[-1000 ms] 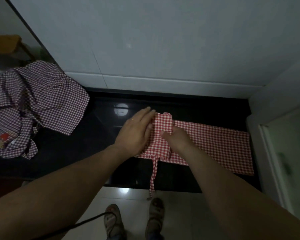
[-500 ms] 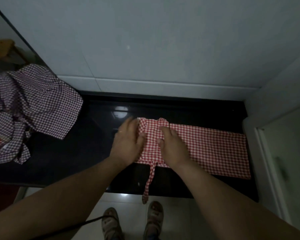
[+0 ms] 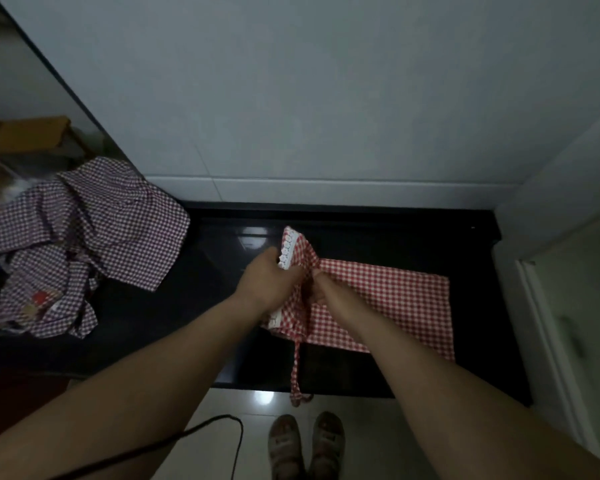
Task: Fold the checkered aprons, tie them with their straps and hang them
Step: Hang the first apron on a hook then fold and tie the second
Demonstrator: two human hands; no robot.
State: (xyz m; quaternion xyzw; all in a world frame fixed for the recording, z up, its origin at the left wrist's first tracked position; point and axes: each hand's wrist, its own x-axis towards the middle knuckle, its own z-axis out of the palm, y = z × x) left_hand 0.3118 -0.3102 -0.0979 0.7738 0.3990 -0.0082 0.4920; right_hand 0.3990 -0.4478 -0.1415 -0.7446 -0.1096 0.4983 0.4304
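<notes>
Red checkered apron (image 3: 388,299): lies on the black counter (image 3: 361,237), folded into a long strip that runs flat toward the right. Its left end is lifted off the counter, and a white lace edge (image 3: 288,251) shows along the raised part.

Left hand (image 3: 264,282): fingers curled round the lifted left end of the apron, gripping it at the lace edge.

Right hand (image 3: 321,289): just beside the left hand, fingers bent into the cloth and pinching a gathered fold. The fingertips are partly hidden in the fabric.

Strap (image 3: 296,368): one strap hangs from the near side of the apron, crosses the counter's front edge and ends in a small curl above the floor.

Purple checkered aprons (image 3: 84,230): crumpled pile at the left end of the counter, well apart from the red one.

Floor: pale tiles, a dark cable (image 3: 222,424), and the person's sandals (image 3: 305,441) below the strap.
</notes>
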